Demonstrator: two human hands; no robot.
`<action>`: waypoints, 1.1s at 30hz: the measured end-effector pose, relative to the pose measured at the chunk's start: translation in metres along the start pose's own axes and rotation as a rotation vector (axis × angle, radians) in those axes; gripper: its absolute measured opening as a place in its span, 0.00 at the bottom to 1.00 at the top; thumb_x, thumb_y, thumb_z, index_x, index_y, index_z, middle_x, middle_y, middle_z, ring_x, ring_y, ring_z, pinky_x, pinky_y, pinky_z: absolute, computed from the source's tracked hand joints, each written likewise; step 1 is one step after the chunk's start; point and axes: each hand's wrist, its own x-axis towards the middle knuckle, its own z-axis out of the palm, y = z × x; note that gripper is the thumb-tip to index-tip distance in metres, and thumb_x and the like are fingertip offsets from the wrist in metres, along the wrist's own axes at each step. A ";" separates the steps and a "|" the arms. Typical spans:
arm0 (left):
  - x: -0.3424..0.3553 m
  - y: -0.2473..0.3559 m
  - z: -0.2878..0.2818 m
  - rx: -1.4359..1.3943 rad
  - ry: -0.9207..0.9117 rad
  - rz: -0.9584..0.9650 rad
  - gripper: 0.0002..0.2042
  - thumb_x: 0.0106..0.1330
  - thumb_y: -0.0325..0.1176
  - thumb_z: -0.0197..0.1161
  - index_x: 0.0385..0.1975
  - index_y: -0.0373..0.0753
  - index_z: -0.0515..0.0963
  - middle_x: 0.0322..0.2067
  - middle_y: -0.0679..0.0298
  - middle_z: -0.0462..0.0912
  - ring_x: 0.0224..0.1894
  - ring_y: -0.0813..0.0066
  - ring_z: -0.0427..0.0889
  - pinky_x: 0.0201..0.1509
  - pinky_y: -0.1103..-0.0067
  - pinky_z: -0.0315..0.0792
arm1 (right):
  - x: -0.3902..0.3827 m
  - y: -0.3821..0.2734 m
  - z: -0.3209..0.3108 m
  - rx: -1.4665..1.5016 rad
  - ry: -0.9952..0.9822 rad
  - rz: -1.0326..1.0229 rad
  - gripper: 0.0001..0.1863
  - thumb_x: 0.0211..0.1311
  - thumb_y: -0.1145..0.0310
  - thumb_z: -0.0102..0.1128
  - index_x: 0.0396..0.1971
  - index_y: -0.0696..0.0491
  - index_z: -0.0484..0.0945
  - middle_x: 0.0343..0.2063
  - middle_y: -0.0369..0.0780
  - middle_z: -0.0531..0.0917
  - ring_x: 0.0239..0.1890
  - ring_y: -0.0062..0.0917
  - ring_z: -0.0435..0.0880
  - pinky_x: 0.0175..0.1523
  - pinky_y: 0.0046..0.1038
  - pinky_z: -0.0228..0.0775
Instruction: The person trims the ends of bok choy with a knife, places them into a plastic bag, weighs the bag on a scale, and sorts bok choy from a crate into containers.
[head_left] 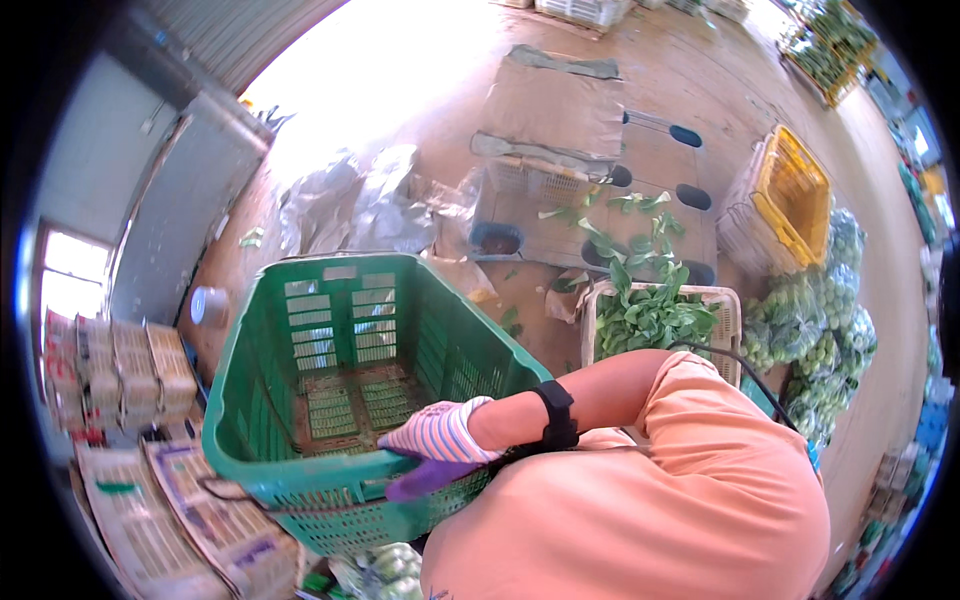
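My right hand (435, 445), in a striped glove with purple on it, grips the near rim of a large green plastic crate (280, 463). The crate has slotted walls and holds no goods; its floor shows dirty patches. My forearm with a black wristband reaches across from the right, and part of my peach shirt fills the lower right. My left hand does not show. Beyond my arm, a pale crate (727, 320) holds loose leafy greens (640, 325). Bagged greens (385, 575) lie below the green crate.
Stacked slatted packs (125, 370) stand at the left by a wall. Crumpled plastic sheeting (380, 200) lies beyond the crate. A yellow crate (800, 200) and several bags of greens (825, 320) are at the right. A covered crate (550, 110) and a bright doorway are farther off.
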 end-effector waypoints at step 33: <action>0.413 -0.146 0.617 0.470 -0.664 -0.847 0.37 0.59 0.66 0.43 0.65 0.51 0.55 0.66 0.63 0.55 0.66 0.59 0.55 0.68 0.57 0.45 | -0.348 0.020 -0.490 -0.018 0.777 0.454 0.31 0.53 0.43 0.57 0.45 0.55 0.70 0.25 0.47 0.80 0.31 0.44 0.80 0.37 0.35 0.71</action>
